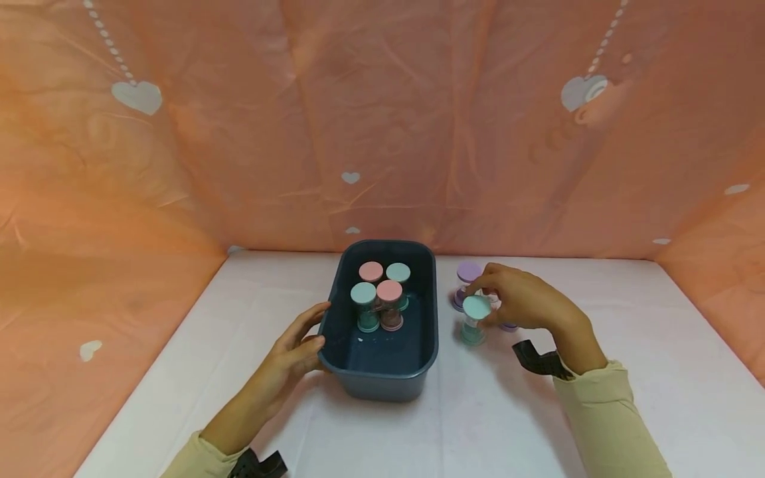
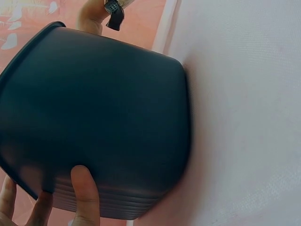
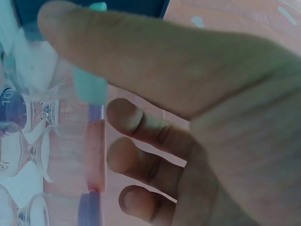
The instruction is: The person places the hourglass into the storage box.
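Observation:
My right hand [image 1: 526, 299] pinches a sand timer with a mint green cap [image 1: 477, 307], thumb on its near side. The right wrist view shows the thumb crossing its mint cap [image 3: 90, 87], the other fingers bent close by. Behind it, a purple-capped sand timer [image 1: 469, 271] stands on the table; more timers there are partly hidden by the hand. My left hand [image 1: 289, 355] rests against the left side of a dark blue bin [image 1: 382, 386], with its thumb [image 2: 85, 193] on the outer wall. Inside the bin stand pink-capped timers [image 1: 390, 291] and mint-capped timers [image 1: 363, 293].
A white cloth [image 1: 502, 425] covers the table. Orange sheeting [image 1: 382, 133] with pale hearts rises behind the table and at both sides. In the right wrist view, a pink-capped timer [image 3: 95, 155] stands beside a purple-capped one [image 3: 89, 209].

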